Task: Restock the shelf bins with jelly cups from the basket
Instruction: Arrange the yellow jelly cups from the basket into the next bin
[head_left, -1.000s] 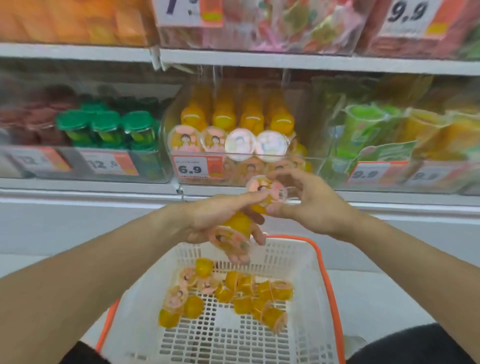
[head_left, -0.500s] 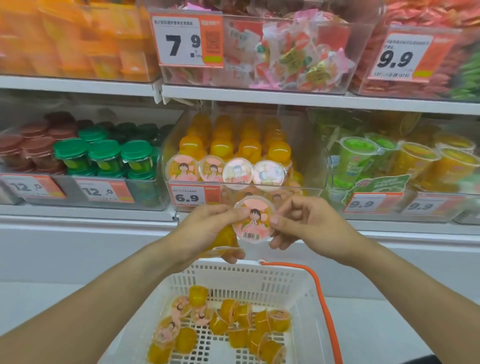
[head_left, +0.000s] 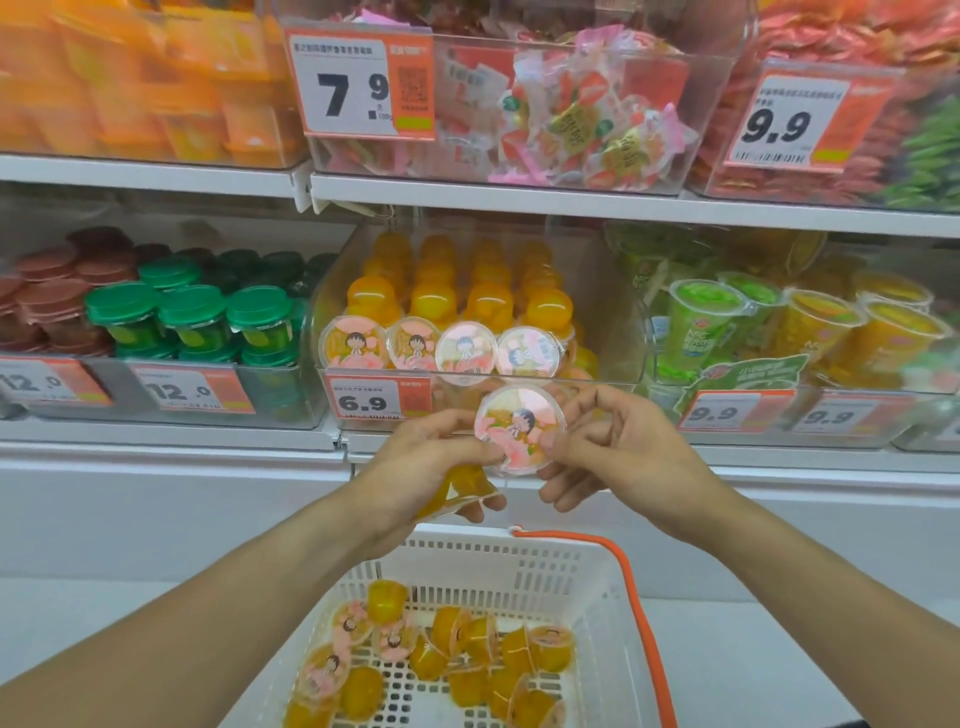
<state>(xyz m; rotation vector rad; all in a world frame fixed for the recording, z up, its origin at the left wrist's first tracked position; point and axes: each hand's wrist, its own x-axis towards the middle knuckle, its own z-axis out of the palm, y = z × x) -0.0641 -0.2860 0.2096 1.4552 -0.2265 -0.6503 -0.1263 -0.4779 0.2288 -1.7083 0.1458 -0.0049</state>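
both my hands are up in front of the clear bin w/ the 6.9 tag, on the mid shelf. a sec ago they were lower, just over the basket; now they have come up to the bin's front edge and the view went up w/ them, so the basket sits low in the pic.

one jelly cup is between both hands, its pink lid facing me. right hand pinches its right side w/ thumb + fingers. left hand pinches its left side w/ the fingertips, and the rest of that hand is curled round another orange cup tucked under it. so both hands are clamped on cups, none free.

the lid is turned more flat to me than before, like the 4 lids in the bin's front row. i think that means this cup is abt ready to go in, prob at the right end of that row or on top, but i can't tell where the gap is.

lots of cups still lie in the basket, mostly at its near + mid part, so the job is not near done. next i'd lift the cup over the bin's front wall and set it down w/ the lid facing out.
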